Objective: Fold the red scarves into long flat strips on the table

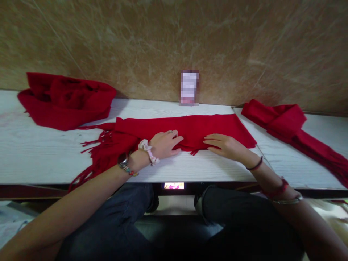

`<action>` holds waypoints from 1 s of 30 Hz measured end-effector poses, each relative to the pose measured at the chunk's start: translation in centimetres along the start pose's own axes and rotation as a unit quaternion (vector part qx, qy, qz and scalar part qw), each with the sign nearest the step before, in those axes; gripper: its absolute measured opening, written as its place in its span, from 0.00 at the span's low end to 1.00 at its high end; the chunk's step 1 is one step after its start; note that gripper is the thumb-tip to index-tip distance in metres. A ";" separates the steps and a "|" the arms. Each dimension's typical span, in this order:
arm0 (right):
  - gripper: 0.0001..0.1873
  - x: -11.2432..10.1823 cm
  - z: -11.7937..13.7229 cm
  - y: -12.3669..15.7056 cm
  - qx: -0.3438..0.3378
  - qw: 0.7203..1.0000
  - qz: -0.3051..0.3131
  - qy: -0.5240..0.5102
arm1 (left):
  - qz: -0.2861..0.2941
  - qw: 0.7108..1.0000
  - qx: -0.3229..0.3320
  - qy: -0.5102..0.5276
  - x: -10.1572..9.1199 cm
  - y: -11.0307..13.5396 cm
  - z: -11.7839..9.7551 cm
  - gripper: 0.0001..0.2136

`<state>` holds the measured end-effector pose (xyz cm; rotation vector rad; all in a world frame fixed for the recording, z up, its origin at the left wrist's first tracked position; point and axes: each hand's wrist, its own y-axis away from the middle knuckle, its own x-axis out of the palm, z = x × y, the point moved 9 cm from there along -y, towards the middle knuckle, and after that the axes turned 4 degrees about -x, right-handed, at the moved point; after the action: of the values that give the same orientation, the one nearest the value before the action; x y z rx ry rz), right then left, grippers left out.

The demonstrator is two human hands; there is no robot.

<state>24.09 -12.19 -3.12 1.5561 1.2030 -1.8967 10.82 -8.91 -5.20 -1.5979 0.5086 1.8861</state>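
Observation:
A folded red scarf (187,127) lies flat in front of me, its fringe spread toward the left and front. On the scarf's near edge rests my left hand (164,145), fingers apart and slightly bent, with a ring on one finger. My right hand (225,145) touches the same edge farther right, its fingers stretched out and nearly flat. A short gap separates the two hands, and a small bit of fringe pokes out below the edge between them. Neither hand visibly grips the cloth.
On the white wood-grain table (152,170), a bunched red cloth (67,101) sits at the left. Another folded red scarf (285,123) trails toward the right edge. A blurred-out upright object (189,88) leans by the brown marbled wall (152,43). A lit screen (174,186) shows below the front edge.

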 end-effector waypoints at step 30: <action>0.14 -1.7 0.8 1.4 0.003 0.982 -0.103 0.156 | -0.187 0.980 0.066 -0.035 -3.5 -1.7 -3.0 0.13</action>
<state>25.20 -13.96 -2.01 1.8464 1.5431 -1.8246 14.51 -10.30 -2.23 -1.4222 0.2725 1.5851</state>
